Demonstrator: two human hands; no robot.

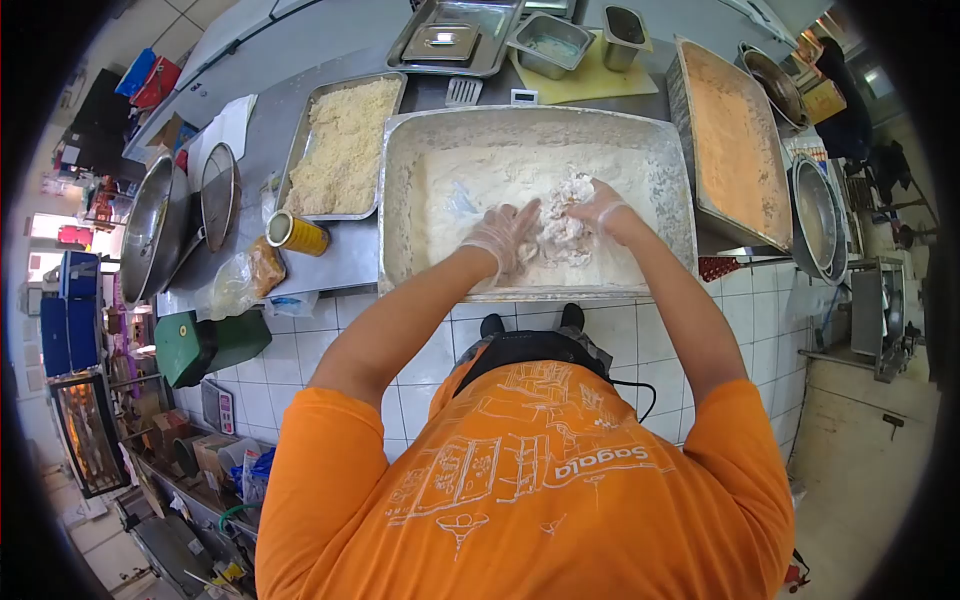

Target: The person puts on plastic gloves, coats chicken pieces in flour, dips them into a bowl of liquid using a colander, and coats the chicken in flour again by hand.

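Note:
In the middle of the head view stands a large metal tray (537,118) of white flour (480,170). A heap of flour-coated pieces (568,238) lies in it; their kind is hidden by the coating. My left hand (506,238), in a clear plastic glove, rests at the heap's left side with its fingers stretched out. On the other side my right hand (602,212), also gloved, curls its fingers around some of the coated pieces at the heap's upper right. A small bluish-white patch (461,198) shows in the flour left of my left hand.
A tray of pale crumbs (343,145) stands left, with a yellow can (297,234) and bagged food (245,277) near it. An orange-powder tray (735,140) is at right. Metal pans (550,45) and a slotted turner (464,92) lie behind; strainers (219,195) hang over the left edge.

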